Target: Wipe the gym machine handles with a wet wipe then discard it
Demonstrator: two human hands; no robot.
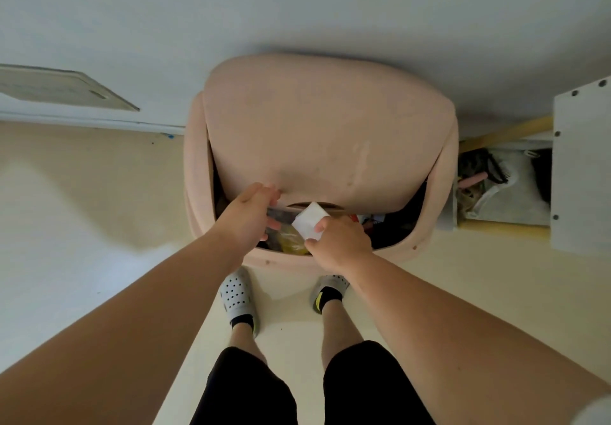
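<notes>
While lid [324,133] raised, wipe [309,223] pinched.

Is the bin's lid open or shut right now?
Open. The left hand lifts the lid, showing rubbish inside the bin; the right hand holds the wipe over the gap.

bin [429,226] against wall | wipe [310,221] over bin opening | shelf [578,166] right

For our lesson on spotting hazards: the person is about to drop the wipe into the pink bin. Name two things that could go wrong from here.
1. The left hand props the lid up by its edge; if it slips, the lid could fall onto the right hand.
2. The wet wipe sits above a narrow opening, so it might catch on the bin rim instead of dropping in.
</notes>
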